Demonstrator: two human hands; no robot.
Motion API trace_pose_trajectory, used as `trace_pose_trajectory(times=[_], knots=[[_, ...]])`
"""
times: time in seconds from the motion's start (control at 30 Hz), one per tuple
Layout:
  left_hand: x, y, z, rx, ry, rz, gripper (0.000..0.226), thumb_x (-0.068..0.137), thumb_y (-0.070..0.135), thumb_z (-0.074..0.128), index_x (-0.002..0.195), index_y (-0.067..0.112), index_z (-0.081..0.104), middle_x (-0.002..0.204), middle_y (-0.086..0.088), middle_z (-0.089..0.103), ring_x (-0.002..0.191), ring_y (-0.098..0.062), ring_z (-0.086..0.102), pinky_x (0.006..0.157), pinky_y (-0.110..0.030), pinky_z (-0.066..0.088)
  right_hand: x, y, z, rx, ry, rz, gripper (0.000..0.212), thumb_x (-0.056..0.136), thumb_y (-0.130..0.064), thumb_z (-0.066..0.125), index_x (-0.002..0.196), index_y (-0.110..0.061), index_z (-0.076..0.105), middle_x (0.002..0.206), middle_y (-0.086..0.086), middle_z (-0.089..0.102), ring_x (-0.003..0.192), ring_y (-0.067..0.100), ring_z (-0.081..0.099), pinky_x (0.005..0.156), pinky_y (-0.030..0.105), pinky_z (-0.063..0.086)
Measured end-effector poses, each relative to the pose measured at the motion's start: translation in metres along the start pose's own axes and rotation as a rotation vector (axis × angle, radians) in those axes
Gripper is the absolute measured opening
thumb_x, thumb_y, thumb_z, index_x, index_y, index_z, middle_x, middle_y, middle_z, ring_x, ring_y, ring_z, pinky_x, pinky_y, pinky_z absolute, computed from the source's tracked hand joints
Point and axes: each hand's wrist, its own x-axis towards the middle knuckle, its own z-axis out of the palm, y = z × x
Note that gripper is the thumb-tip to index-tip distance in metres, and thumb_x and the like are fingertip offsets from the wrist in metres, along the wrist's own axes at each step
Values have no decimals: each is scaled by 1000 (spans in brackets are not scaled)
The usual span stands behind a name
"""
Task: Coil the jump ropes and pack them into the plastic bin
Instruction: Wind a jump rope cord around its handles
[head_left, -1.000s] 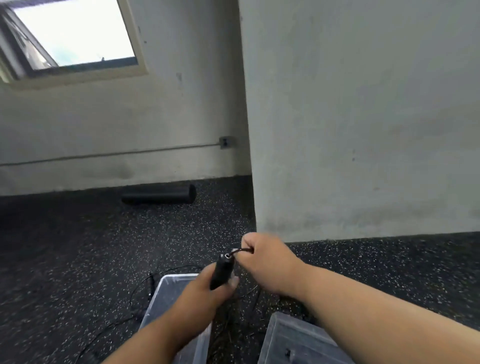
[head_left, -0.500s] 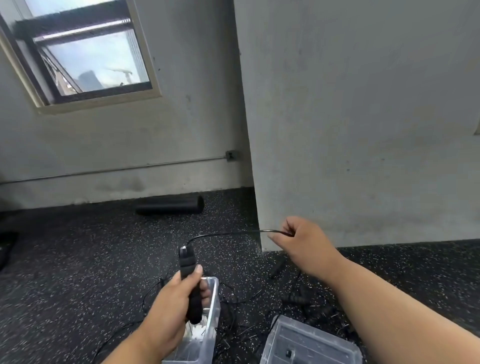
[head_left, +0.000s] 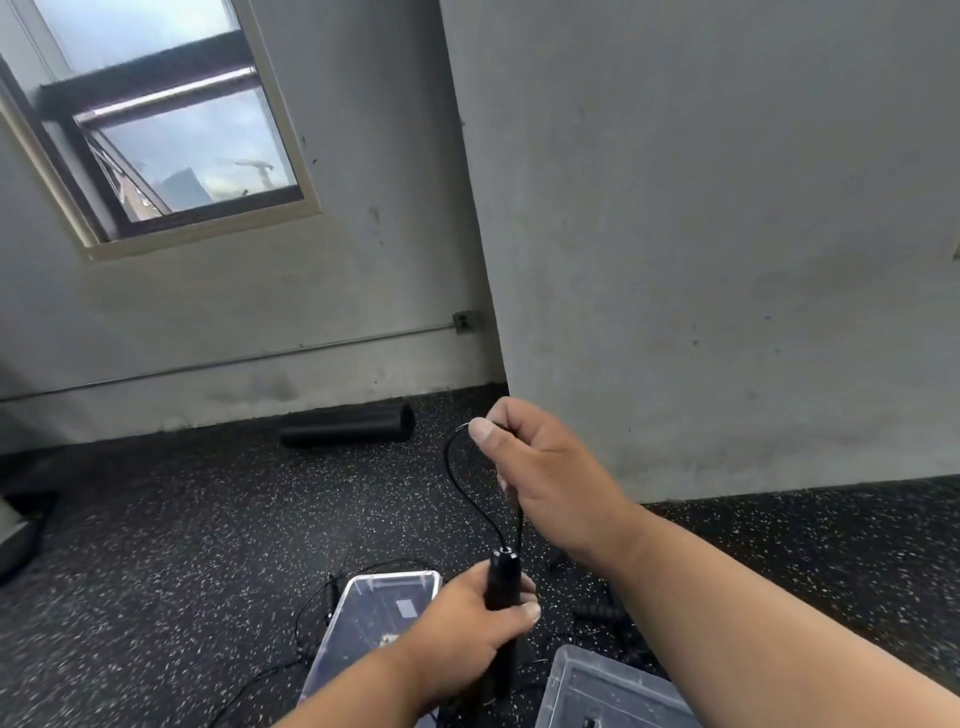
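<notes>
The person stands over a speckled black rubber floor (head_left: 182, 519) with a jump rope in both hands. The left hand (head_left: 467, 623) is wrapped around the black handle (head_left: 503, 579), held upright, thumb pressed across its side. The right hand (head_left: 540, 473) is raised above it, thumb and forefinger pinching the thin black cord (head_left: 453, 467), which arcs out from the pinch in a loop and runs down into the top of the handle. A second strand drops from under that hand toward the handle too, so I take this to be the first loop of a coil being formed.

Below the hands, a clear plastic bin (head_left: 613, 691) sits on the floor toward the near edge, and what looks like its clear lid (head_left: 384, 603) lies flat just to its left. More black cord trails on the floor around the lid, and another dark handle (head_left: 597, 612) lies near the bin; how many ropes are there I cannot tell.

The cord looks light, thin and springy, holding a smooth curve rather than hanging limp, so I would expect the loops to want to spring open unless each is trapped against the handle. The handle is the rigid part and the natural anchor; the cord is best pinched close to each new bend.

A black foam roller (head_left: 348, 423) lies against the far wall, below a window (head_left: 171, 135).
</notes>
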Motion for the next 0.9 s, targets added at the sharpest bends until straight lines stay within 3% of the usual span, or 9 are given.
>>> trace_pose_trajectory(times=[0.07,0.23,0.33,0.4,0.5,0.57,0.67,0.77,0.9], knots=[[3,9,-2,18,51,11,11,89,39,79,88,35,68,86,9,74,86,-9,69,89,-32,55,4,2,-10,24,40,23,33,108,-34,53,92,-5,52,77,4,48,67,16,44,62,29,42],[3,60,-35,-234,115,111,16,97,23,72,104,9,66,93,-6,75,90,-21,70,99,-42,54,8,62,-27,159,185,269,35,108,-35,37,130,-35,65,118,-4,68,114,13,60,108,34,43],[-4,99,-50,-418,147,210,6,96,15,68,99,10,65,94,-10,73,89,-24,69,93,-39,56,-7,98,-23,48,-171,470,45,100,-28,50,142,-42,57,137,-3,63,130,15,54,116,41,35],[-12,123,-56,-570,156,279,12,91,13,66,102,9,61,95,-13,71,87,-24,68,88,-37,56,-16,104,-12,-125,-437,497,52,97,-26,57,144,-47,53,140,-5,61,129,18,58,113,40,41],[-23,146,-66,-719,158,343,22,86,15,66,107,11,59,105,-19,75,87,-26,71,87,-38,57,-23,109,2,-417,-597,391,32,110,-23,47,139,-29,62,108,-4,65,79,6,62,78,24,53],[-28,147,-74,-704,175,330,21,91,13,64,112,11,60,113,-19,76,90,-26,73,88,-38,58,-23,110,4,-541,-529,297,31,113,-13,37,124,-10,66,101,0,67,82,9,63,81,24,56],[-33,129,-84,-583,218,229,28,98,7,63,125,12,63,120,-12,77,95,-25,74,91,-37,55,-19,93,0,-214,-197,388,40,114,-32,36,105,-8,66,95,7,76,81,12,68,79,32,60],[-39,90,-82,-419,157,90,36,99,2,61,130,19,66,125,-4,76,98,-26,76,89,-37,54,-12,67,-8,64,19,353,42,113,-39,37,106,-8,64,92,15,75,78,18,69,74,35,60],[-40,26,-46,-274,13,-53,44,96,-2,65,132,23,66,134,-5,69,95,-26,75,92,-40,52,-8,28,-1,201,88,196,42,112,-40,36,106,-10,64,97,20,75,90,24,74,83,42,62]])
